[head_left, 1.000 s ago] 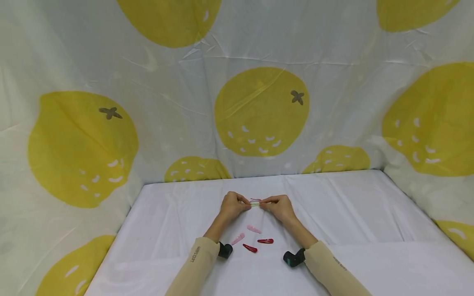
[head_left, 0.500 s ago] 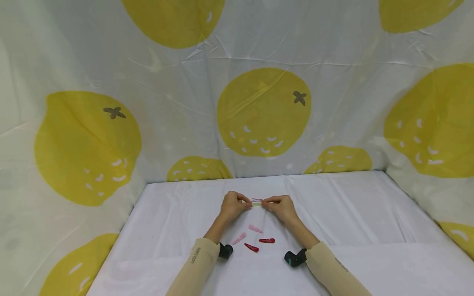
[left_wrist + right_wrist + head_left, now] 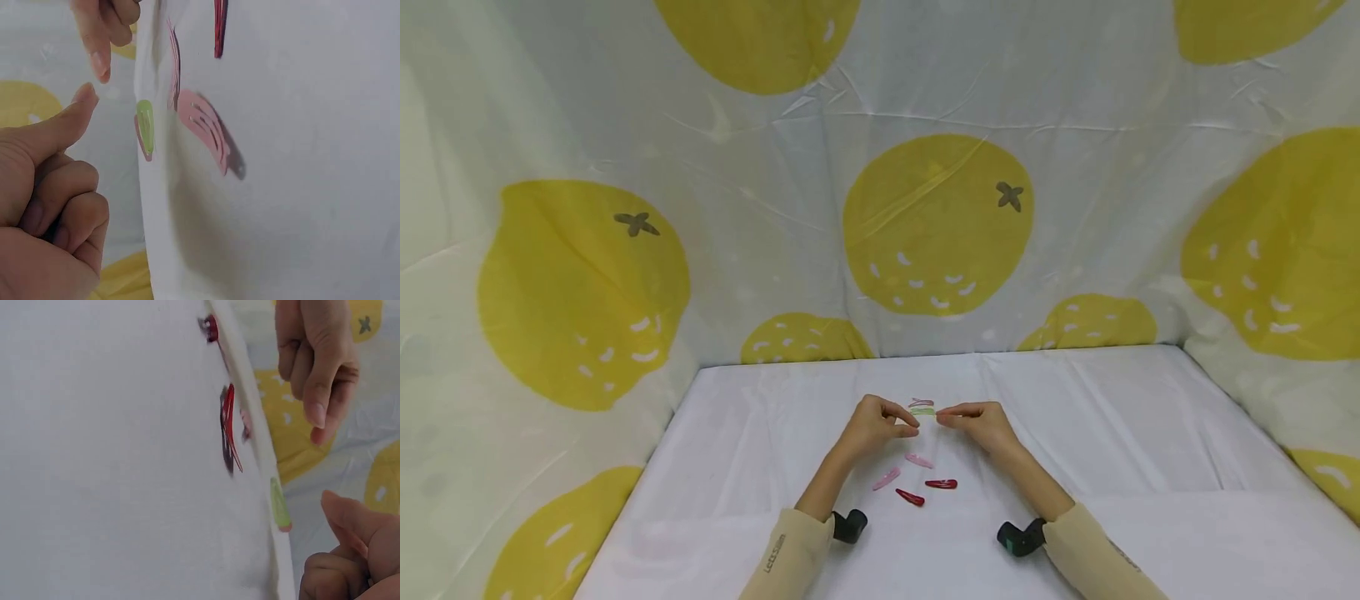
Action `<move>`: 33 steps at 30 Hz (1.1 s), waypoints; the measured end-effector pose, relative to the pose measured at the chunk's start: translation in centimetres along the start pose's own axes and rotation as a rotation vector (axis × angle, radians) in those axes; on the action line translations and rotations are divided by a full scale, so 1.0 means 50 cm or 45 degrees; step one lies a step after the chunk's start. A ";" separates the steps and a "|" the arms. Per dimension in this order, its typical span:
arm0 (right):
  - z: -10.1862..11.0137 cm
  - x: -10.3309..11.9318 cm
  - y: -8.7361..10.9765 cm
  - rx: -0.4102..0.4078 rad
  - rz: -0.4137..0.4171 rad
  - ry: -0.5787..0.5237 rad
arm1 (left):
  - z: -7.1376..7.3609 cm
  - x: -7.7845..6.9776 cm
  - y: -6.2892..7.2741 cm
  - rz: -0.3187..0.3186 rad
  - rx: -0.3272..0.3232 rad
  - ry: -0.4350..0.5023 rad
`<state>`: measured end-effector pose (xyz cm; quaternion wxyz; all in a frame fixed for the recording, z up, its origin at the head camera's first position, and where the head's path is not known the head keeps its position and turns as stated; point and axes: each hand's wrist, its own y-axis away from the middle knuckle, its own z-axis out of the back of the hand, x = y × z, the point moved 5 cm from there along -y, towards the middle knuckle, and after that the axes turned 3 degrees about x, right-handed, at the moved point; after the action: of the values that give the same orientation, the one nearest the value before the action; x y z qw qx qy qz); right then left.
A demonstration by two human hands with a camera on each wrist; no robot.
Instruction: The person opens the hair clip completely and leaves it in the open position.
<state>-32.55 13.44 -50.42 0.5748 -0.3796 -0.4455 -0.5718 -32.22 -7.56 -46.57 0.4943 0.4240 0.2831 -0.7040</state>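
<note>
A green snap hair clip [image 3: 922, 411] lies on the white cloth, with a dull pink hair clip [image 3: 921, 402] just beyond it. My left hand [image 3: 874, 429] is held nearer to me and to the left of the green clip, thumb and index finger extended with nothing between them. At the green clip's right end are the fingertips of my right hand [image 3: 983, 425], holding nothing. In the left wrist view, the green clip [image 3: 145, 125] overlaps the pinkish one and both hands are off it. The right wrist view also shows the green clip [image 3: 279, 503] apart from the fingers.
Two light pink hair clips, one at the back [image 3: 919, 460] and one to the left [image 3: 886, 478], lie between my forearms. Beside them are two red clips, one right [image 3: 942, 483] and one nearer [image 3: 910, 497]. A lemon-patterned curtain [image 3: 820, 208] hangs behind the table.
Both hands have let go of the green clip and drawn apart, the left one back toward me and the right one to the right. The loose pink and red clips stay put.
</note>
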 end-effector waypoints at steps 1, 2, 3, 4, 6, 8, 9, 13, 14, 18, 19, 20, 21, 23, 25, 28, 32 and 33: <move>0.001 0.004 0.011 0.017 -0.002 0.005 | -0.005 0.000 0.007 0.002 0.012 -0.002; 0.002 0.007 0.022 0.030 -0.003 0.012 | -0.010 0.001 0.014 0.010 0.027 0.000; 0.003 0.010 0.033 0.044 -0.001 0.020 | -0.016 0.002 0.020 0.019 0.042 0.006; 0.004 0.013 0.043 0.053 0.002 0.028 | -0.020 0.003 0.027 0.029 0.057 0.013; 0.004 0.015 0.062 0.066 0.001 0.037 | -0.029 0.007 0.040 0.044 0.082 0.016; 0.003 0.013 0.079 0.081 -0.003 0.038 | -0.037 0.010 0.051 0.061 0.109 0.023; 0.002 0.012 0.087 0.089 -0.002 0.038 | -0.040 0.011 0.057 0.064 0.117 0.022; -0.002 -0.001 0.111 0.118 -0.019 0.022 | -0.049 0.011 0.074 0.043 0.142 0.023; -0.003 -0.004 0.116 0.124 -0.023 0.019 | -0.051 0.010 0.078 0.035 0.146 0.022; -0.001 -0.019 0.130 0.158 -0.038 -0.017 | -0.059 0.011 0.087 0.023 0.149 0.021; 0.000 -0.022 0.132 0.172 -0.028 -0.023 | -0.060 0.011 0.088 0.025 0.145 0.023; 0.000 -0.025 0.134 0.193 -0.010 -0.025 | -0.061 0.013 0.088 0.028 0.138 0.021; -0.001 -0.028 0.135 0.217 0.013 -0.025 | -0.062 0.014 0.088 0.032 0.132 0.022; -0.002 -0.031 0.136 0.264 0.074 -0.003 | -0.064 0.017 0.088 0.042 0.126 0.023; -0.005 -0.032 0.137 0.310 0.130 0.028 | -0.067 0.019 0.089 0.053 0.130 0.020; -0.008 -0.031 0.137 0.341 0.182 0.081 | -0.071 0.022 0.090 0.062 0.139 0.022; -0.012 -0.024 0.139 0.350 0.214 0.131 | -0.074 0.022 0.091 0.062 0.150 0.038; -0.012 -0.023 0.139 0.349 0.221 0.143 | -0.075 0.021 0.091 0.060 0.158 0.049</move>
<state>-25.51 13.63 -51.17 0.6926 -0.3021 -0.4519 -0.4741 -26.92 -6.55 -49.20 0.4780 0.4739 0.2385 -0.7000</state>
